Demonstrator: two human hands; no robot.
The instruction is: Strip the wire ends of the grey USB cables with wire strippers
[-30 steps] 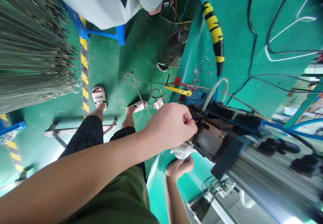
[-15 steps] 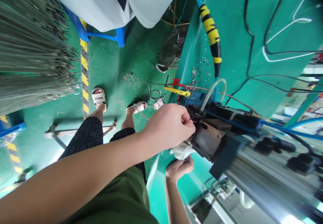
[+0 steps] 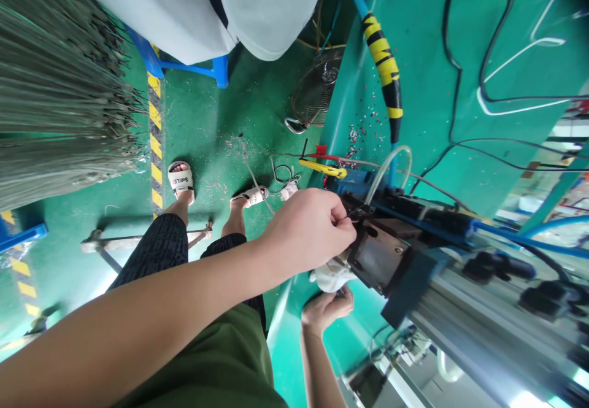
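My left hand (image 3: 313, 230) reaches across from the lower left with thumb and index finger pinched at the front of a dark metal machine head (image 3: 380, 251). A thin grey cable (image 3: 253, 175) runs to this hand from over the floor, and fine wire ends show by the fingertips. Below it, my right hand (image 3: 326, 310) is closed with curled fingers, close under a crumpled-looking white piece (image 3: 331, 276) at the machine's underside. What the right fingers hold, if anything, is hidden.
A yellow-handled tool (image 3: 322, 167) and coloured scraps lie on the green bench (image 3: 423, 76). A yellow-and-black taped hose (image 3: 384, 58) and clear tube (image 3: 391, 162) rise by the machine. Bundled grey cables (image 3: 59, 89), a blue stool (image 3: 221, 70), a person in light clothing and a floor fan (image 3: 317, 89) stand beyond.
The grey cable leading to my left hand now shows clearly over the floor, where it was hardly visible before. Both hands stay in place. The light-clothed person has shifted slightly.
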